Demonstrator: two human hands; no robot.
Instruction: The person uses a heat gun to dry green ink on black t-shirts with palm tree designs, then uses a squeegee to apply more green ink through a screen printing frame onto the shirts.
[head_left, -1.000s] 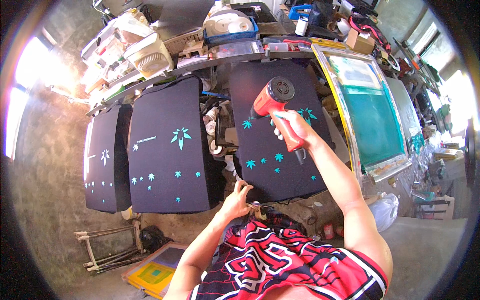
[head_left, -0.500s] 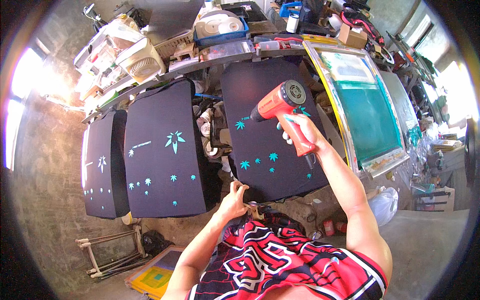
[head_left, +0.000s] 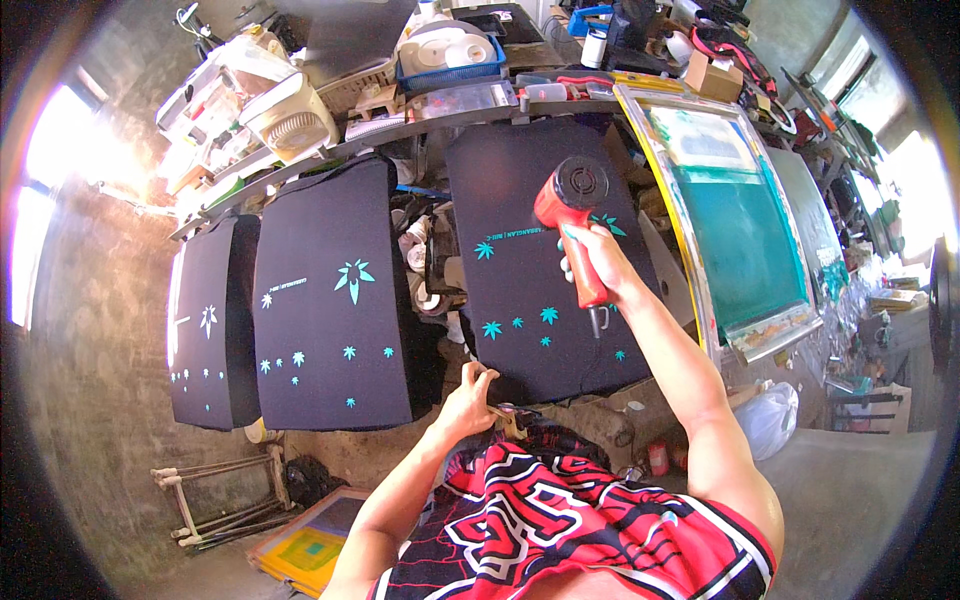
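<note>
My right hand (head_left: 598, 258) is wrapped round the handle of a red heat gun (head_left: 557, 203) with a dark round rear end. It is held over a black cloth (head_left: 510, 290) stretched on a flat board and printed with teal leaf shapes; the nozzle is hidden behind the gun's body. A cord hangs from the handle's lower end. At the near left corner of this cloth my left hand (head_left: 468, 400) is closed, fingers curled in a pinch at the cloth's edge. Two similar printed black cloths, a middle one (head_left: 320, 330) and a far left one (head_left: 205, 345), lie on boards to the left.
A framed printing screen (head_left: 755, 240) with teal ink leans at the right. Behind the boards runs a metal rail, with a cream fan (head_left: 290, 118) and a blue basket (head_left: 450, 80) beyond it. A white plastic bag (head_left: 770, 418) and a wooden rack (head_left: 225, 495) are on the floor.
My right hand has turned the heat gun, so its body now points away from me rather than to the left. The left hand stays at the cloth's corner. The view has shifted slightly.
</note>
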